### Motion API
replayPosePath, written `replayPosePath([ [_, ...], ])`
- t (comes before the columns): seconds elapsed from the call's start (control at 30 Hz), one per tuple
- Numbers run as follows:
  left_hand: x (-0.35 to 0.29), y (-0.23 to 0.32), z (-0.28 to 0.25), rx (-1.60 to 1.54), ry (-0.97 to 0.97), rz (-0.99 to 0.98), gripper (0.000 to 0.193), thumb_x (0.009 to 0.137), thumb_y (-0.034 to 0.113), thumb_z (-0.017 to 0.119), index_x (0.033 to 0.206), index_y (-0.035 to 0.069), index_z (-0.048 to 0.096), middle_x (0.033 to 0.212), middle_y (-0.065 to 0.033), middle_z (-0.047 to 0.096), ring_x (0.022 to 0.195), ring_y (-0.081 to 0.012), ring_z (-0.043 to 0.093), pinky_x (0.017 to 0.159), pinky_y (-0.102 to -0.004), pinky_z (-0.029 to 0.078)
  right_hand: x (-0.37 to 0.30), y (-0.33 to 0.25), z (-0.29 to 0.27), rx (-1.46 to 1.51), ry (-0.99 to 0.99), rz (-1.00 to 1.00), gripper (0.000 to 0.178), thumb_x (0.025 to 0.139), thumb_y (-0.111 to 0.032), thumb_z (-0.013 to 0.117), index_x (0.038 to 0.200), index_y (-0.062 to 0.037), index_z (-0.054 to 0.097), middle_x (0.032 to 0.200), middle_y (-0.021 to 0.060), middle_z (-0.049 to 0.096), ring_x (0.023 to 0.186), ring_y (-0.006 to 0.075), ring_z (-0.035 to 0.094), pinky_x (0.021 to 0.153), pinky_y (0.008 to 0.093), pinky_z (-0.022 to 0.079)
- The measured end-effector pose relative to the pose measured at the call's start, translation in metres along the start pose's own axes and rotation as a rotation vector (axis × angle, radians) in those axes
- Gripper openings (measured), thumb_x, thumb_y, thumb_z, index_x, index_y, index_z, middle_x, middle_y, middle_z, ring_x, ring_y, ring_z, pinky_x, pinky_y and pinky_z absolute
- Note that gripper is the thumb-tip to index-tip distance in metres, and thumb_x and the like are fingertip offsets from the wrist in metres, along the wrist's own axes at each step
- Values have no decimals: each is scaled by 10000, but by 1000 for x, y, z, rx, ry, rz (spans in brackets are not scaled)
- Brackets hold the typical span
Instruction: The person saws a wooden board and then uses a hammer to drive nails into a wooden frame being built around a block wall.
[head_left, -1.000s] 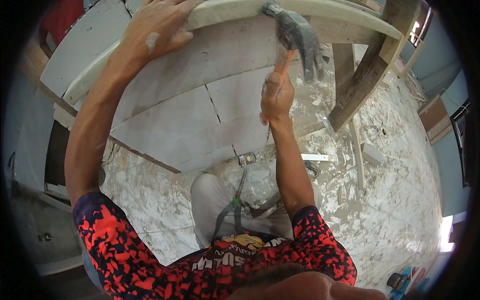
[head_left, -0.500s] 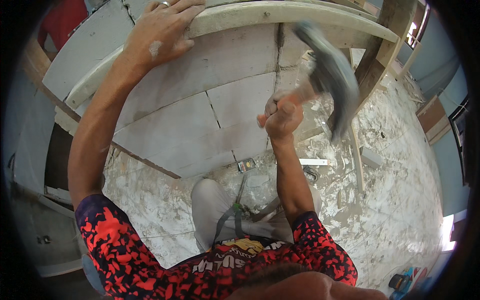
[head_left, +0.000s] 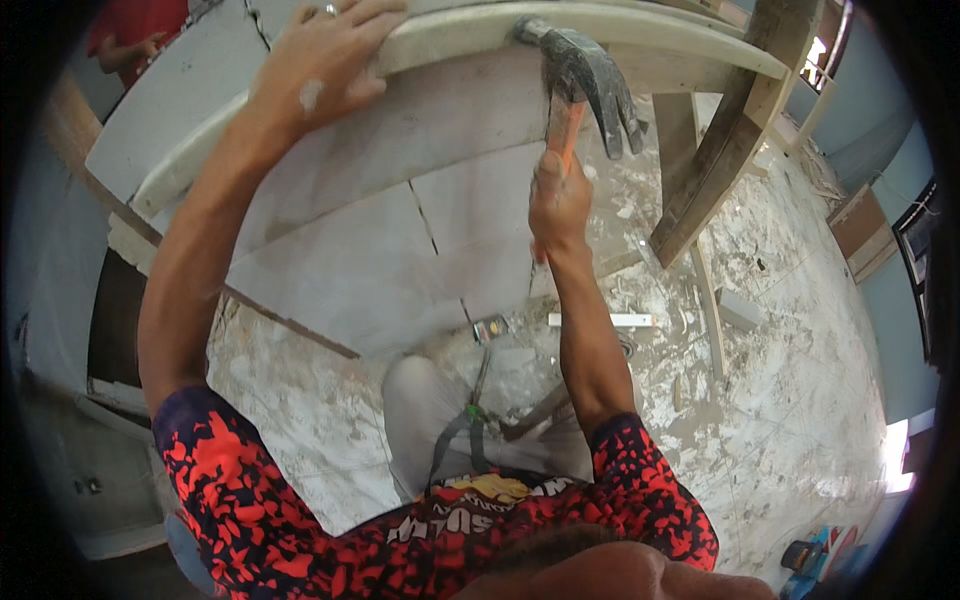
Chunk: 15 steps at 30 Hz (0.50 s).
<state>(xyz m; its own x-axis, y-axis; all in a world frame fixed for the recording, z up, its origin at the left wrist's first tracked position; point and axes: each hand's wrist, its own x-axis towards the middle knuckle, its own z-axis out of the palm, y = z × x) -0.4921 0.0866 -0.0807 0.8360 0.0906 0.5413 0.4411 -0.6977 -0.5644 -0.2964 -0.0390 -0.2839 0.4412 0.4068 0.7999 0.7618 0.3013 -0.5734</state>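
My right hand (head_left: 560,205) is wrapped round the orange handle of a claw hammer (head_left: 577,72). The hammer's striking face meets the front edge of a pale, curved wooden strip (head_left: 455,32), and its claw points back to the right. Further left along the strip, my left hand (head_left: 318,75) grips it, fingers over the top and thumb at the lower side. A ring shows on one finger, and some fingertips are cut off by the upper edge of the picture. Below the strip lies a wall of large grey-white blocks (head_left: 350,235) with dark joints.
Slanting wooden supports (head_left: 715,170) stand right of the hammer. On the scuffed, debris-strewn floor (head_left: 770,400) are a white bar (head_left: 615,320), a small packet (head_left: 490,329) and a grey block (head_left: 738,309). A person in red (head_left: 130,40) is at the far left.
The hammer has swung up and left, from blurred in mid-air to contact with the strip. My right hand turned with it. My left hand stays in nearly the same place.
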Motion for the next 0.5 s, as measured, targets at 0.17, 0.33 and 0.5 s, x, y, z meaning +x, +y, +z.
replayPosePath([
  [0.17, 1, -2, 5, 56, 94, 37, 629, 658, 109, 668, 1271, 115, 528, 1324, -1, 528, 1170, -258, 518, 1024, -427, 371, -13, 5, 4, 372, 102, 28, 506, 976, -511, 383, 878, -26, 492, 589, 4, 458, 496, 84, 434, 448, 259, 352],
  [0.33, 3, -5, 1, 108, 87, 61, 586, 698, 176, 691, 1264, 132, 549, 1279, -5, 564, 1096, -238, 570, 943, -399, 430, -20, 33, -15, 148, -87, 116, 478, 972, -462, 447, 873, -8, 558, 587, 23, 472, 507, 130, 464, 475, 292, 383],
  [0.5, 8, 9, -8, 152, -67, -23, 646, 657, 240, 755, 1239, 69, 533, 1227, -97, 576, 1112, -250, 552, 959, -401, 411, -113, 108, -124, -232, -204, -97, 398, 916, -402, 558, 984, -17, 635, 693, 207, 599, 652, 368, 624, 601, 399, 485],
])
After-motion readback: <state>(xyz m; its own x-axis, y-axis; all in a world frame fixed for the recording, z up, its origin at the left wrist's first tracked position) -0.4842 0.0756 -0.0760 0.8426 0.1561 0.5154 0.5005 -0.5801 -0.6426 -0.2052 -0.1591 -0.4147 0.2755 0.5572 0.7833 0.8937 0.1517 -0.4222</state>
